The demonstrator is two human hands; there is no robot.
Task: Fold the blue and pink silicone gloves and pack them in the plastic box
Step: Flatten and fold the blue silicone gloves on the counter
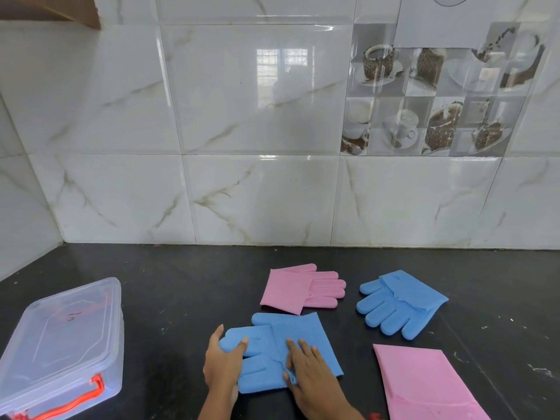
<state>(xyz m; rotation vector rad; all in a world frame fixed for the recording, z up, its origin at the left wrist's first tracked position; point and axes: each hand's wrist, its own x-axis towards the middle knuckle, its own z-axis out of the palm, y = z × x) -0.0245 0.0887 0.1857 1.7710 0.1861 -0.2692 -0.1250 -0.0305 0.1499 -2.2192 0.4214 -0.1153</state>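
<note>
Both hands work on one blue silicone glove (298, 334) lying on the black countertop (169, 301) at the near edge of view. Left hand (221, 363): fingers and thumb curled round the glove's fingertip end, gripping it. Right hand (309, 369): flat, fingers straight, pressing down on the glove's middle, where the cuff part is folded over the finger part.

Just beyond the hands, away from the person: a pink silicone glove (291, 287), already folded, cuff doubled over the palm, fingers pointing right. It nearly touches the far edge of the held blue glove; contact cannot be confirmed.

Right of the right hand and further back: a second blue glove (403, 301), also folded, fingers pointing down-left, apart from the others.

Right of the right hand, close to the person: a second pink glove (424, 386), lying flat with its cuff toward the wall; its lower part runs out of frame.

Well to the left of the left hand: clear plastic box (60, 347), lid on, with an orange-red handle (75, 401) at its near end. None of the gloves is inside it.

Marbled white tiled wall (257, 192) rises behind the countertop.
</note>
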